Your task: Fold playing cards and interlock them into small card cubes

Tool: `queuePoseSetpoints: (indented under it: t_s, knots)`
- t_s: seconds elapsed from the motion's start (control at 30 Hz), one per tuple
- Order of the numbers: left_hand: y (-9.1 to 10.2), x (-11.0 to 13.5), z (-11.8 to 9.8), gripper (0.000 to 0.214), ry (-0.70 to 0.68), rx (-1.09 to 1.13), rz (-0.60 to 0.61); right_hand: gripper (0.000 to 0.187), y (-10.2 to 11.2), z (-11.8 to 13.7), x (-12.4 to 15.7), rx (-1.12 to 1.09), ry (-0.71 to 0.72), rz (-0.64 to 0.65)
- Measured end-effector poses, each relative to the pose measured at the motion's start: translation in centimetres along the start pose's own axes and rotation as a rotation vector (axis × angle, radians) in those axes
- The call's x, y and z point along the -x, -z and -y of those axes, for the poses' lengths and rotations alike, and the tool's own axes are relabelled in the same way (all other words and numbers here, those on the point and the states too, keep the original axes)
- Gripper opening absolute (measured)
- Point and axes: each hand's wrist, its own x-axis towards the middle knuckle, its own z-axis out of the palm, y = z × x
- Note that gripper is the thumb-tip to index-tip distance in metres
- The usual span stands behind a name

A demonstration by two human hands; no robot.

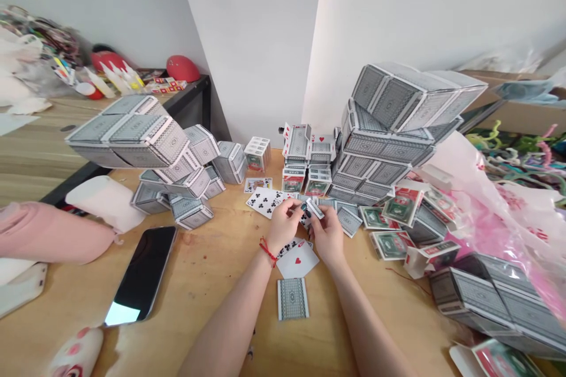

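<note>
My left hand (pixel 285 222) and my right hand (pixel 328 232) meet over the middle of the table, both closed on one playing card (pixel 315 210) that looks folded along an edge. A red string bracelet circles my left wrist. Just below my hands lies an ace of hearts (pixel 298 261), face up and partly over other cards. Nearer to me rests a grey-patterned card (pixel 292 299), back up. Beyond my left hand several club cards (pixel 264 201) are spread face up. A grey-backed card (pixel 349 221) lies to the right of my right hand.
Tall stacks of blocks made from cards stand at left (pixel 145 135) and right (pixel 384 129). Between them is a lower card structure (pixel 305 159). A phone (pixel 142 274) lies at left beside a pink roll (pixel 57 232). Green card boxes (pixel 401 206) and plastic bags (pixel 486 200) crowd the right.
</note>
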Motion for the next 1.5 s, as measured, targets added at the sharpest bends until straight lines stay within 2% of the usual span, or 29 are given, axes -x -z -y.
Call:
queuePoseSetpoints:
  t_s: [0.13, 0.27, 0.4, 0.5, 0.6, 0.73, 0.97, 1.17, 1.5]
  knots:
    - [-0.3, -0.1, 0.6, 0.011, -0.042, -0.086, -0.05, 0.026, 0.2, -0.4, -0.2, 0.073, 0.007, -0.033]
    - [-0.1, -0.2, 0.7, 0.013, -0.106, -0.174, -0.047, 0.037, 0.6, -0.7, -0.5, 0.161, 0.01, -0.065]
    - [0.1, 0.1, 0.2, 0.015, -0.209, -0.306, 0.041, 0.034, 0.8, -0.3, -0.5, 0.316, 0.171, -0.126]
    - [-0.2, 0.4, -0.1, 0.014, -0.256, -0.395, 0.1, 0.029, 0.8, 0.1, -0.3, 0.32, 0.161, -0.095]
    - [-0.6, 0.7, -0.1, 0.011, -0.222, -0.406, 0.08, 0.029, 0.8, 0.4, -0.1, 0.342, 0.131, -0.124]
    - [-1.0, 0.6, 0.2, 0.008, -0.125, -0.353, 0.003, 0.033, 0.9, 0.3, -0.1, 0.4, 0.163, -0.209]
    - [-1.1, 0.4, 0.4, 0.013, -0.034, -0.204, -0.074, 0.034, 0.5, 0.0, 0.1, 0.423, 0.172, -0.133]
    - [-1.1, 0.6, -0.1, 0.019, -0.035, -0.242, -0.042, 0.032, 0.3, -0.4, 0.5, 0.46, 0.266, -0.133]
    - [-1.0, 0.7, 0.1, 0.022, -0.092, -0.42, -0.152, 0.028, 0.0, 0.1, 0.9, 0.451, 0.347, -0.041]
